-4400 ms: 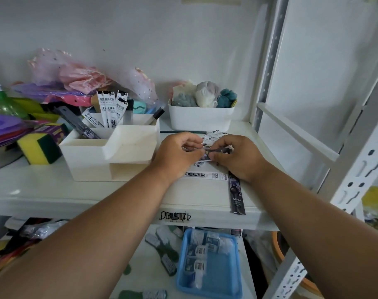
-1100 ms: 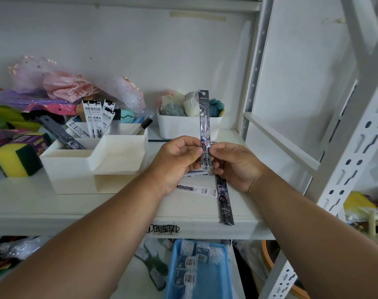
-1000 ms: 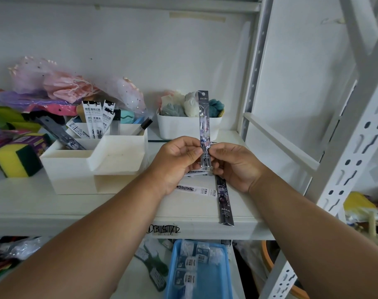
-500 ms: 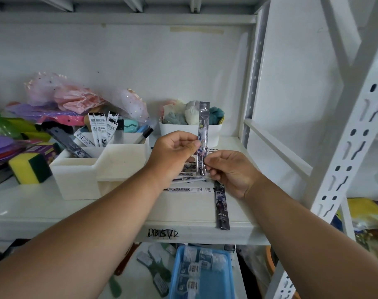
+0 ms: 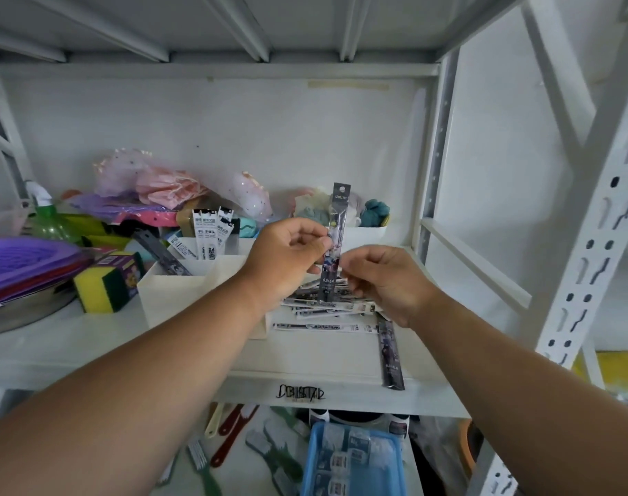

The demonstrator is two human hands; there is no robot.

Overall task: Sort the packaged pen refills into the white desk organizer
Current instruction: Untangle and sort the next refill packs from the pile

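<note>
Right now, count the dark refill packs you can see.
3: one held upright between left hand and right hand, one flat at the shelf's front edge, one leaning in the organizer. Others may be hidden.

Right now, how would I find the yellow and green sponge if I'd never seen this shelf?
Look at the white shelf and find the white desk organizer near its middle. Just left of it sits the sponge, beside a metal bowl. It is the only blocky thing, bright yellow with a dark green side.
</note>
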